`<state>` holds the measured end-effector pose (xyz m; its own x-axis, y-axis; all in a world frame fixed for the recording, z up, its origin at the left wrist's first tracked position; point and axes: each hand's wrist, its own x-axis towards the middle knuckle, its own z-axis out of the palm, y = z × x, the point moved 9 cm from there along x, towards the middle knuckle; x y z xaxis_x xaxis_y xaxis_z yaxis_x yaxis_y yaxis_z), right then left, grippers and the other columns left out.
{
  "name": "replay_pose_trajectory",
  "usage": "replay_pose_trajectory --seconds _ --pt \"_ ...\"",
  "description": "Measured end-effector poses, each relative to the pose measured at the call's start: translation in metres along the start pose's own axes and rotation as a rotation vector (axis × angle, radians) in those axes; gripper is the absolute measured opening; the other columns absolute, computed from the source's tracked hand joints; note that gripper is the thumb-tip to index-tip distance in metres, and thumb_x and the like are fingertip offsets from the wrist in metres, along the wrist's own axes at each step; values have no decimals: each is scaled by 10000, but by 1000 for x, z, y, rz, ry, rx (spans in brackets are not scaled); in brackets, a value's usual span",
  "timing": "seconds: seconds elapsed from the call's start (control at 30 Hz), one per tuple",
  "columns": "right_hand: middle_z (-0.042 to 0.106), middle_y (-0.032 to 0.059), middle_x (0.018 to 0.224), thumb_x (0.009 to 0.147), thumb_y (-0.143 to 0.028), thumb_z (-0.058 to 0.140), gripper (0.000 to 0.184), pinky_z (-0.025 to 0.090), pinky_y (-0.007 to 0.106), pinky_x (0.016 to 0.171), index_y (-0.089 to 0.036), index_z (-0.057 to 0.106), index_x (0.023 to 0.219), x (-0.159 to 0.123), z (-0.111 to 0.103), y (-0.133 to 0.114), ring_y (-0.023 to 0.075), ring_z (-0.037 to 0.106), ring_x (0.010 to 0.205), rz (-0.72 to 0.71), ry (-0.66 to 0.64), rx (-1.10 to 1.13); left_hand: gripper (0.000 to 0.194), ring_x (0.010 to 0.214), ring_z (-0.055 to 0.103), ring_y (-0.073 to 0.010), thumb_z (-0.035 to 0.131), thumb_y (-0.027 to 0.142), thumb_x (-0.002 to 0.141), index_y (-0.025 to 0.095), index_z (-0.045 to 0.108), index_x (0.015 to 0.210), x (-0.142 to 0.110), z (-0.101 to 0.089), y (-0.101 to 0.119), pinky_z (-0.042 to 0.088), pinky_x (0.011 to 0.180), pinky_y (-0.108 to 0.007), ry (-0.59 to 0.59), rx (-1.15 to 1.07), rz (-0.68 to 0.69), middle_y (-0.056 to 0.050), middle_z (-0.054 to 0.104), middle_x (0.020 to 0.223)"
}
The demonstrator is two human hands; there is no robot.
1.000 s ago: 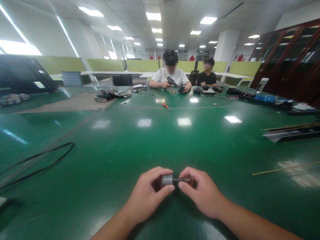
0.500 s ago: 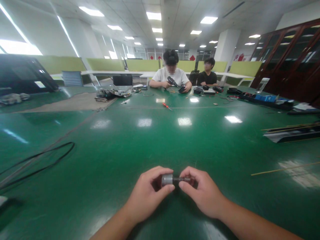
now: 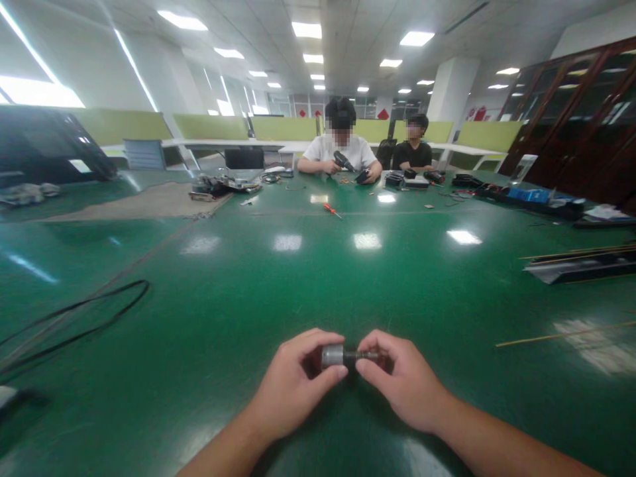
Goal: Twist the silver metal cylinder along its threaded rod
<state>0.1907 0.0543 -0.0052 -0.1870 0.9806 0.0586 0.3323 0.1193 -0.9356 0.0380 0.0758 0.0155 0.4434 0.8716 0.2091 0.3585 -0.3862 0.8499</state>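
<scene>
A short grey metal cylinder with a thin dark, ridged shaft [image 3: 332,355] lies level between my hands, just above or on the green table; I cannot tell which. My left hand [image 3: 298,374] curls round the cylinder end, thumb below and fingers above. At the other end, my right hand [image 3: 397,371] pinches the shaft between thumb and fingers. Those fingers hide the shaft's far tip, and the cylinder's left end is partly covered by my left hand.
The green table [image 3: 278,298] stretches ahead. A red-handled screwdriver [image 3: 332,211] lies farther off, a black cable loop [image 3: 119,311] to the left, a metal channel [image 3: 576,268] with thin rods to the right. Across the table, one person [image 3: 318,156] holds a power drill [image 3: 342,161]; another person [image 3: 416,156] sits nearby.
</scene>
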Motion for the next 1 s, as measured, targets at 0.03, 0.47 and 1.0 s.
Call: replay_pose_trajectory --seconds 0.03,0.47,1.0 --pt "574 -33 683 858 -222 615 49 373 236 599 -184 642 843 0 0 0 128 510 622 -3 0 0 238 826 649 -194 739 263 821 239 714 1056 0 0 0 477 734 -292 2 -3 -2 -17 695 922" --pt "559 -36 675 866 -235 612 60 366 239 598 -186 635 840 0 0 0 126 501 618 -12 1 11 233 811 654 -193 744 259 813 243 718 1044 1 -1 1 474 729 -289 11 1 6 -12 700 902" --pt "556 -38 669 863 -229 607 53 364 237 588 -190 633 838 0 0 0 124 497 608 -2 3 18 239 823 660 -201 748 270 807 239 718 1042 1 -1 -1 480 734 -297 20 4 6 -17 702 912"
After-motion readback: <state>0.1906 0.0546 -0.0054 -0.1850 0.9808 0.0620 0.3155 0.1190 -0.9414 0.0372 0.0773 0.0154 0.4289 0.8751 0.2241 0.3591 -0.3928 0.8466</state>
